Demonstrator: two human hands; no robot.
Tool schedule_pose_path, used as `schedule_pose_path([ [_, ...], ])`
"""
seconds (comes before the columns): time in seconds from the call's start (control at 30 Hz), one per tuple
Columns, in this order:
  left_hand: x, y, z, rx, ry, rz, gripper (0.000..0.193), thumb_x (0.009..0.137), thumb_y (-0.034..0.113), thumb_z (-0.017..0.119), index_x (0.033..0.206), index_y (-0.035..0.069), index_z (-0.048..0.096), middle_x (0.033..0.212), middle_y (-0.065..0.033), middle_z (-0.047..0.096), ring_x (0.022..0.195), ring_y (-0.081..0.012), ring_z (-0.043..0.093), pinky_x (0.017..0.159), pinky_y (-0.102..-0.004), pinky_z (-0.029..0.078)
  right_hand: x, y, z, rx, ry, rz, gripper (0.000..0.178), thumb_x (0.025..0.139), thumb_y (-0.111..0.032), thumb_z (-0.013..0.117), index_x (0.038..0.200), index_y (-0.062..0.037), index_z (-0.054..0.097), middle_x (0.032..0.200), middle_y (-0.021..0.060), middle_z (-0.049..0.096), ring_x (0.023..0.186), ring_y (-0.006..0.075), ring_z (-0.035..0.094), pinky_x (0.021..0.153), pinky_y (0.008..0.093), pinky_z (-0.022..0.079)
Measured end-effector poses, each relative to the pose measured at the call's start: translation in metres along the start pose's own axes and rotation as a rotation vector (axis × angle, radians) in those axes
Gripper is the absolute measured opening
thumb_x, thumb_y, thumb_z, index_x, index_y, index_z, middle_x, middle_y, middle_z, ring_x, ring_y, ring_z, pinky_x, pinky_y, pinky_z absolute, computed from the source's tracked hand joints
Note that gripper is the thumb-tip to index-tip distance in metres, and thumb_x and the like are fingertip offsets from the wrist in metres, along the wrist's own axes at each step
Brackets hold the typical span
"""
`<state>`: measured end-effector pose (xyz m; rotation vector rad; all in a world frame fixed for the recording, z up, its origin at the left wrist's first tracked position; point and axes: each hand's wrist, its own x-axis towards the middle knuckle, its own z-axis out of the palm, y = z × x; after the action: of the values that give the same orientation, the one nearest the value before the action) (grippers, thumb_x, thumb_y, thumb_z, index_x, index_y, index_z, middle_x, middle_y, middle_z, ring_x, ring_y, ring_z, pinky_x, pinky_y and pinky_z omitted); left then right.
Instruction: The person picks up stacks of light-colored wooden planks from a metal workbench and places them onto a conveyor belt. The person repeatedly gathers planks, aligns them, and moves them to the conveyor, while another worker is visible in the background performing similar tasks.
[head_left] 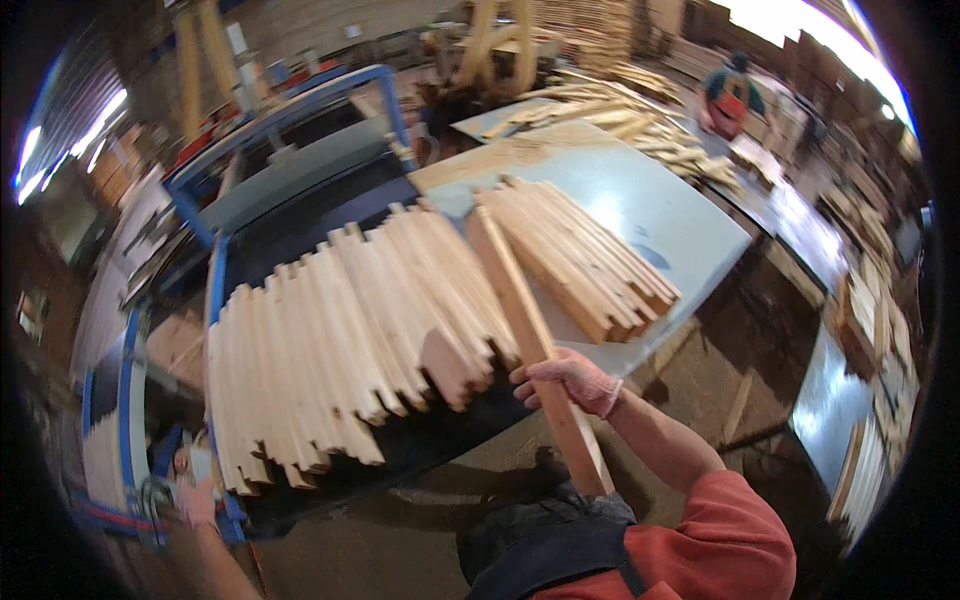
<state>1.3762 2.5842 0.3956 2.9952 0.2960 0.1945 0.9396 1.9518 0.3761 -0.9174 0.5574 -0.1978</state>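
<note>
- The right hand [570, 382] is closed around a long board [533, 335], below its middle; the board slants between the row and the stack.
- The left hand [197, 502] is by the blue-framed machine [300, 170]; I cannot tell whether it grips anything.
- A row of boards [330, 340] lies side by side before the machine.
- The pale surface [705, 232] carries a stack of boards [580, 250].
- A blue-edged bay [129, 390] contains more boards [103, 465].

the pink-gloved left hand [197, 502] is blurred, its forearm [224, 566] cut off below; the long tan wooden plank [516, 290] is partly hidden by the pink-gloved right hand [574, 382].
</note>
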Motion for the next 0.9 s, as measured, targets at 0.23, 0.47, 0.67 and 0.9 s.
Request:
schedule_pose_path([
  [0.23,-0.202,0.194,0.045,-1.258,-0.325,0.421,0.043,0.101,0.019,0.070,0.137,-0.005,0.070,0.129,-0.0166,0.075,0.115,-0.0261,0.072,0.104,-0.0411,0.057,-0.058,0.017,-0.104,-0.007,-0.047,0.025,0.053,0.091,-0.005,0.080,0.139,0.0003,0.058,0.119,0.0141,0.070,0.095,0.0232,0.075,0.081,0.0379,0.066],
  [0.47,-0.547,0.411,0.054,-1.364,-1.339,0.615,0.049,0.098,0.008,0.068,0.145,-0.004,0.064,0.129,-0.0103,0.073,0.116,-0.0167,0.068,0.106,-0.0306,0.053,-0.163,0.018,-0.196,-0.385,-0.109,-0.046,0.070,0.091,-0.010,0.077,0.155,-0.0080,0.051,0.119,0.0038,0.065,0.104,0.0153,0.063,0.093,0.0323,0.055],
  [0.67,-0.729,0.504,0.087,-1.279,-1.820,0.388,0.061,0.100,0.013,0.078,0.153,-0.002,0.052,0.143,-0.0160,0.067,0.130,-0.0252,0.067,0.117,-0.0389,0.051,-0.263,0.023,-0.285,-0.348,0.024,-0.050,0.088,0.092,-0.009,0.076,0.171,-0.0113,0.037,0.143,0.0017,0.062,0.125,0.0113,0.058,0.110,0.0302,0.048],
  [0.9,-0.803,0.548,0.029,-1.197,-1.994,0.484,0.046,0.090,0.007,0.073,0.135,0.002,0.063,0.122,-0.0129,0.074,0.115,-0.0277,0.071,0.106,-0.0426,0.057,-0.363,-0.013,-0.288,-0.681,0.445,-0.040,0.088,0.090,-0.037,0.077,0.168,-0.0164,0.042,0.116,0.0174,0.073,0.103,0.0257,0.071,0.096,0.0402,0.056],
])
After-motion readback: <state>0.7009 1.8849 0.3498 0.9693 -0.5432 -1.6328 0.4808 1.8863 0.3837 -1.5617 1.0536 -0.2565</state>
